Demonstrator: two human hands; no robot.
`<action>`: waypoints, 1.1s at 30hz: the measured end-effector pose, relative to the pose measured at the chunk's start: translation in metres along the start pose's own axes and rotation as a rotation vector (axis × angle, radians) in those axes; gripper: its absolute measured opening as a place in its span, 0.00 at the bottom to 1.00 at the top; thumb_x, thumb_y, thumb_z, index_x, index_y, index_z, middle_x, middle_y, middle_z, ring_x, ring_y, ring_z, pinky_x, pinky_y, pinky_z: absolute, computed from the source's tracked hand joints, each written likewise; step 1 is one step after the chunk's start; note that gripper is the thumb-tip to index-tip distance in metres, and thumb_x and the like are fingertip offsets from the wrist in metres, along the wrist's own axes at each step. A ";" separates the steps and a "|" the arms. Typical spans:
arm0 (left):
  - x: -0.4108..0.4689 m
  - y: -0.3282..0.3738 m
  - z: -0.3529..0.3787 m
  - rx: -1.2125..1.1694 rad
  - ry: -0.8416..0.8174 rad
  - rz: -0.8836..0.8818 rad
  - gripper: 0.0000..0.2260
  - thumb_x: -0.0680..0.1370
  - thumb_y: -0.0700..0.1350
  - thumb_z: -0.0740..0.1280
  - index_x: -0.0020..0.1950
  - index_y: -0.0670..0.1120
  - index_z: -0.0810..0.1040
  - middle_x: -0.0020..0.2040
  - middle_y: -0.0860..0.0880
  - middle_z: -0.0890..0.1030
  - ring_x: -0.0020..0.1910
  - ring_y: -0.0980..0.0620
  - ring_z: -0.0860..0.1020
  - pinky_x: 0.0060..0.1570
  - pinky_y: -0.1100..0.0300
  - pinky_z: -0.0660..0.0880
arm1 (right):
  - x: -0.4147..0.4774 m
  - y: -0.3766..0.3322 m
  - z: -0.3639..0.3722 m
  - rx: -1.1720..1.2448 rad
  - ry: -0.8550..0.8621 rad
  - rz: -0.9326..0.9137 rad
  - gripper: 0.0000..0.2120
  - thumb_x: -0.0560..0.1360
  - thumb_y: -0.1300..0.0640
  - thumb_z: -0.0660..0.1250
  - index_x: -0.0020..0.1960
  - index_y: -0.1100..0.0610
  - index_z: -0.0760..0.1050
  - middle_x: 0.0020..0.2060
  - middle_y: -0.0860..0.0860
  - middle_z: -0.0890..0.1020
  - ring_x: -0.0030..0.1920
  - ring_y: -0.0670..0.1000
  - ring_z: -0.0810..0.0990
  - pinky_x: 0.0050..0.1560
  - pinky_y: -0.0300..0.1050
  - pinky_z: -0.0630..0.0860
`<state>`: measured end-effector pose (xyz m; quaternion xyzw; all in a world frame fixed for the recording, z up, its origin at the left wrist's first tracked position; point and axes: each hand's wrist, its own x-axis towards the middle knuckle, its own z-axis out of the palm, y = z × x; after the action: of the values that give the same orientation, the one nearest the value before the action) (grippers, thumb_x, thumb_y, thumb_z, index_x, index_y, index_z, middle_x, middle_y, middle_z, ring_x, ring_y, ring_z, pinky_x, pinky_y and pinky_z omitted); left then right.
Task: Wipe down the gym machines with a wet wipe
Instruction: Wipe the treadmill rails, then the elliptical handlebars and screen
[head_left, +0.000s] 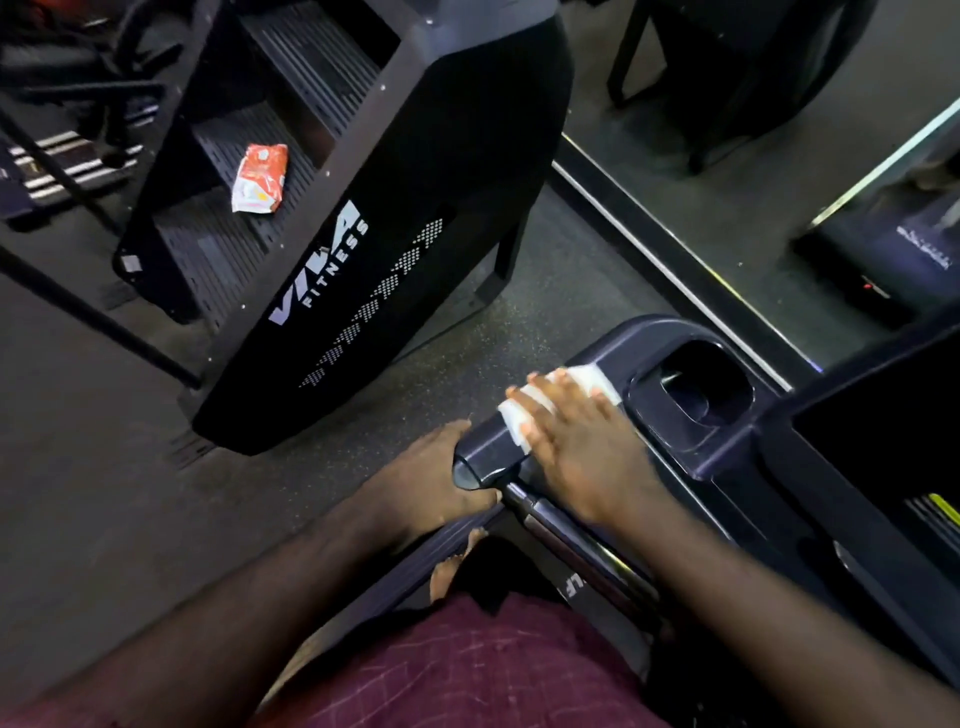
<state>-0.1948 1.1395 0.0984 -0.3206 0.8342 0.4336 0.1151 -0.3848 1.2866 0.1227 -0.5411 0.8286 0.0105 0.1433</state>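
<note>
My right hand (576, 441) lies flat, fingers spread a little, pressing a white wet wipe (530, 410) onto the top of the dark console arm (613, 358) of the machine I am standing at; the wipe shows between and beyond my fingers (530, 391), draped over the arm's left edge where it narrows toward the end cap (480, 460). Just right of the wipe, in the same moulded top, sits a deep cup holder (696, 392), not touched by my hand. My left hand (436, 478) is lower and to the left, tucked beside and partly behind the end cap, next to the metal handrail (571, 545) that runs back toward me from under the arm; I cannot tell whether its fingers are curled around anything or simply resting there, since the cap hides them. Across the speckled floor (498, 332) stands a black stair climber (395, 249) with white lettering on its side panel. On one of its ribbed steps, near the step's right edge, lies an orange and white wipes packet (260, 177), well apart from both hands. A mirror (779, 171) runs along the floor at the upper right. My maroon shorts (467, 670) fill the bottom edge of the view
</note>
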 end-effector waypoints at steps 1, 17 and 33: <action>-0.001 0.002 -0.001 -0.003 -0.007 -0.002 0.43 0.70 0.68 0.75 0.80 0.60 0.62 0.65 0.64 0.70 0.66 0.60 0.73 0.67 0.58 0.71 | 0.009 0.016 -0.005 -0.006 0.007 0.073 0.26 0.86 0.40 0.41 0.84 0.39 0.48 0.84 0.42 0.52 0.84 0.47 0.45 0.82 0.54 0.47; -0.002 0.010 -0.010 0.034 -0.098 -0.001 0.50 0.68 0.68 0.76 0.84 0.56 0.56 0.72 0.57 0.73 0.69 0.55 0.74 0.69 0.56 0.72 | 0.023 0.038 -0.013 -0.055 0.060 0.267 0.27 0.86 0.41 0.38 0.84 0.42 0.47 0.84 0.46 0.52 0.84 0.50 0.49 0.81 0.58 0.45; 0.064 0.055 -0.012 -0.437 -0.074 -0.045 0.45 0.61 0.62 0.67 0.78 0.53 0.71 0.73 0.53 0.77 0.71 0.55 0.76 0.75 0.50 0.69 | 0.060 0.056 -0.029 0.004 0.009 0.325 0.33 0.84 0.40 0.42 0.83 0.56 0.58 0.83 0.56 0.58 0.84 0.56 0.52 0.82 0.56 0.54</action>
<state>-0.2779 1.1248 0.1108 -0.3404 0.7082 0.6129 0.0828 -0.4643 1.2513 0.1276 -0.3996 0.9059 0.0294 0.1374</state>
